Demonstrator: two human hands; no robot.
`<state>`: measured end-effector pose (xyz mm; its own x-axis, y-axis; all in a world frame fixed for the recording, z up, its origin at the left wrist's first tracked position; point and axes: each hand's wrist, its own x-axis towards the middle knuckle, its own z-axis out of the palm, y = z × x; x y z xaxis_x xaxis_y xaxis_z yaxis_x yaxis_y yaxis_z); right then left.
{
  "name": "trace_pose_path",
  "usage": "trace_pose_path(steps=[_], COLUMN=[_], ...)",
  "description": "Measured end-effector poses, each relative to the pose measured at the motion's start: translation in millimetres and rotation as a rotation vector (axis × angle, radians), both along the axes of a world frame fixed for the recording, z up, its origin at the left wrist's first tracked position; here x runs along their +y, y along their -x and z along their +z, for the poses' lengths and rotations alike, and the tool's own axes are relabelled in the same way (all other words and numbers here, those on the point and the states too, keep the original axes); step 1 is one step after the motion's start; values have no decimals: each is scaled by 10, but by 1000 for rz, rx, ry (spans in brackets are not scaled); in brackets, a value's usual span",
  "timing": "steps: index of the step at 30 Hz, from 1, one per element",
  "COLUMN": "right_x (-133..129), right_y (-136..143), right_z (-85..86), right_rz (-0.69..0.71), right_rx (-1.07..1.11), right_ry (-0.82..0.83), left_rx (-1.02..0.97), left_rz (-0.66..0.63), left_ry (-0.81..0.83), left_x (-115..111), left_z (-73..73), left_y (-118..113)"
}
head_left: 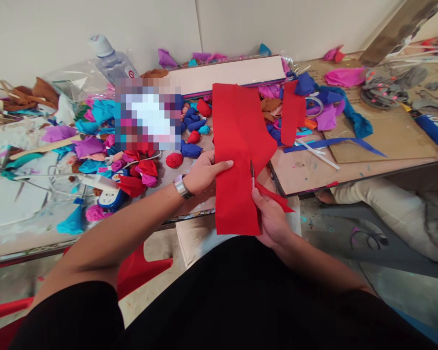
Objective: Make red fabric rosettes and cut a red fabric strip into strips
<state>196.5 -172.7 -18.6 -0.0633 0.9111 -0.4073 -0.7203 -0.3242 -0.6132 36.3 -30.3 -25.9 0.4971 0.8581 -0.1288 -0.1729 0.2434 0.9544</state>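
At frame centre, a red sheet (235,131) is pinched at its left edge by the left hand (203,171), apparently for steadiness against the scissors (252,175), which are gripped in the right hand (272,218), blades angled up-frame at the sheet.

Arms (131,233) angled inward; left hand (202,172) pinching, thumb straight; right hand (273,218) curled.

We wore a plain black top (222,296) at 6 o'clock, left sleeve (69,316) at 8, right sleeve (364,313) at 4, both short. Left wrist, toward 9 o'clock: broad, shiny silver band (182,186); watch or bracelet, we couldn't tell.
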Motion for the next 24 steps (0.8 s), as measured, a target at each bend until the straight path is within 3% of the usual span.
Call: trace_pose_path(steps=[9, 18, 24], right_x=[-31, -26, -5], right_y=[33, -73, -78], right_z=[19, 38, 21], right_rz=[127, 131, 136], right_rx=[73, 178, 177], right_ry=[12, 140, 120], left_rx=[24, 14, -6], left_rz=[18, 14, 26], left_ry=[7, 96, 155], left_x=[-18, -39, -64], left_z=[17, 82, 115], left_y=[12, 1, -21])
